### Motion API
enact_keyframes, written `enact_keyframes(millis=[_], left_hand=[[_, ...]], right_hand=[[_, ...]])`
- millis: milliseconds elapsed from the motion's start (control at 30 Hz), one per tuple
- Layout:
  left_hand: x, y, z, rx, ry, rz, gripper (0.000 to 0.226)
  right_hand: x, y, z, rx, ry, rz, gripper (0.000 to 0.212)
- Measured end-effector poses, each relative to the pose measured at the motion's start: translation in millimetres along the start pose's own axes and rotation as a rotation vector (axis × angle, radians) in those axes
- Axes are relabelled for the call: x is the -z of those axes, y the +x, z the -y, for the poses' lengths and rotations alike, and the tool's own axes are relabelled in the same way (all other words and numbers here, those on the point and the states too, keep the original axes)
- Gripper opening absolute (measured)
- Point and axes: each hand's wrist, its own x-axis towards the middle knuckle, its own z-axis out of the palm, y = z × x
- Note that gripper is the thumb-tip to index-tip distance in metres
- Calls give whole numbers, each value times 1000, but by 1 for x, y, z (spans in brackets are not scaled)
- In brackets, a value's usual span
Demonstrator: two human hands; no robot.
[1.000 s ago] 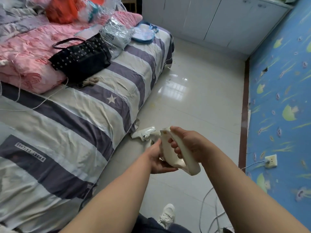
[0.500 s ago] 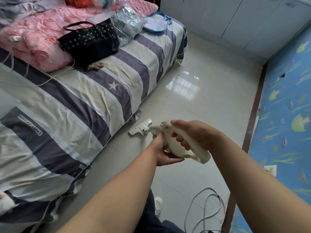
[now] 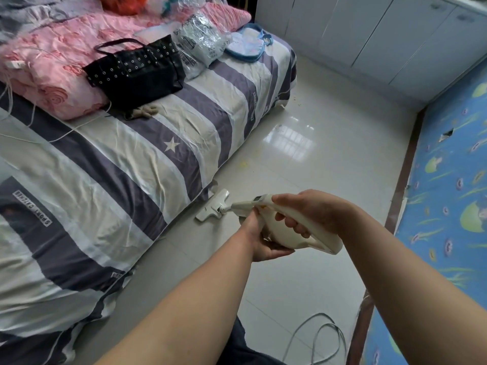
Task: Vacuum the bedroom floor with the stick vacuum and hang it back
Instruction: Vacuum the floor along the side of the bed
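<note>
The white stick vacuum [image 3: 284, 233] is held in front of me over the pale tiled floor [image 3: 329, 159]. My right hand [image 3: 308, 214] is wrapped around its handle from above. My left hand [image 3: 263, 238] cups the underside of the vacuum's body. The vacuum's floor head [image 3: 214, 208] lies flat on the tiles right at the bed's lower edge. The tube between body and head is mostly hidden behind my hands. Small yellowish crumbs [image 3: 242, 164] lie on the floor beside the bed.
A bed with a striped sheet [image 3: 118, 159] fills the left, carrying a black handbag [image 3: 137, 69], a pink quilt [image 3: 52, 67] and plastic bags. White cabinets [image 3: 382, 35] stand at the far end. A blue patterned wall [image 3: 448, 206] runs along the right. A grey cable [image 3: 316, 335] loops on the floor near my feet.
The view has swung left and down, so more of the bed shows. The vacuum's floor head has moved closer to the bed's edge. Both hands keep the same hold.
</note>
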Motion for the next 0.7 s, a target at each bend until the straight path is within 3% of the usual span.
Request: enact_keyframes(millis=[267,700], left_hand=[[-21,12,-38,14,-52,-17,59],[-38,29,-74,-72,-143,-9,58]], right_hand=[[28,27,28,9,-56,10,50],[57,57,66,57,-173,61,51]])
